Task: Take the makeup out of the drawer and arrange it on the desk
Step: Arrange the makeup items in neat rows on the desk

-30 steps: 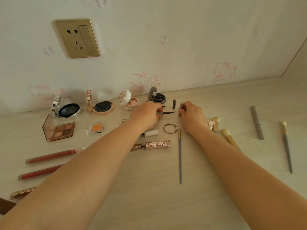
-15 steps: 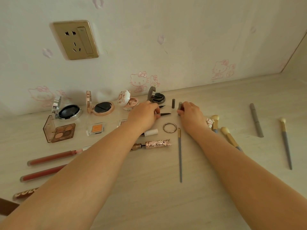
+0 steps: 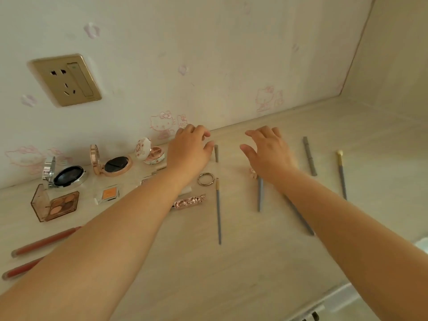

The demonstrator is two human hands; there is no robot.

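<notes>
Now I see my left hand [image 3: 188, 150] and right hand [image 3: 268, 150] both relaxed, grasping nothing, above the pale wooden desk [image 3: 231, 274]; a slim grey pencil-like stick [image 3: 216, 152] lies between them.

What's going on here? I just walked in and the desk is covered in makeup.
A person is laying makeup out on the desk. Both hands hover near the back wall holding nothing: the left hand beside a short grey stick, the right hand over the brushes. Open compacts, an eyeshadow palette, a metal ring and grey-handled brushes already lie in rows.
</notes>
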